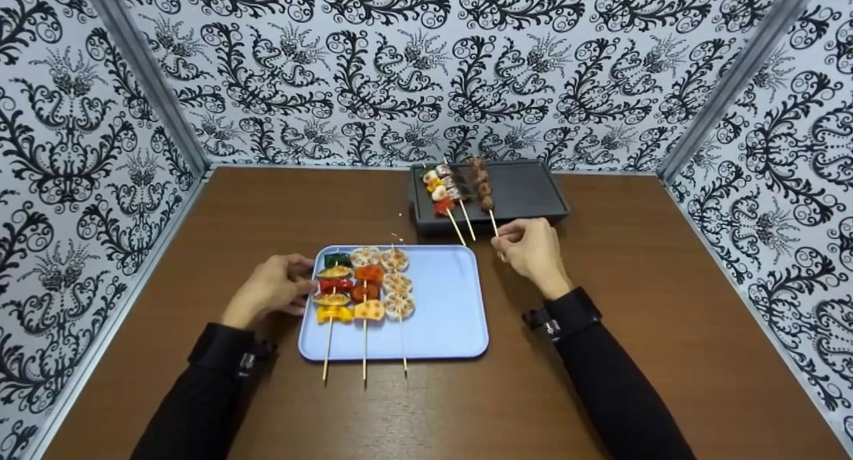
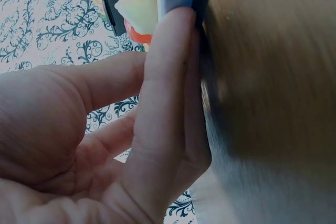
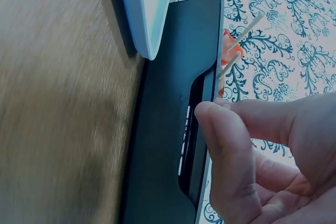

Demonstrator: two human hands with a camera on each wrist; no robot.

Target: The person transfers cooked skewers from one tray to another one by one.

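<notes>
Right of centre in the head frame, your right hand (image 1: 533, 250) has its grip pinched on the stick of the brown skewer (image 1: 487, 199); food end over the dark griddle (image 1: 526, 188), upper right of centre. Mixed skewers (image 1: 454, 187), two, just left of it. Your left hand (image 1: 270, 287): grip released, fingers against the blue tray (image 1: 446, 300), lower centre, which carries three vegetable skewers (image 1: 366, 292).

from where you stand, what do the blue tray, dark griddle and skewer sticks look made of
Blue tray: probably plastic, smooth and evenly coloured.
Dark griddle: perhaps coated metal or plastic; its plain, matte-looking surface leaves it open.
Skewer sticks: likely bamboo or wood, given their thin, pale tan shafts.
</notes>
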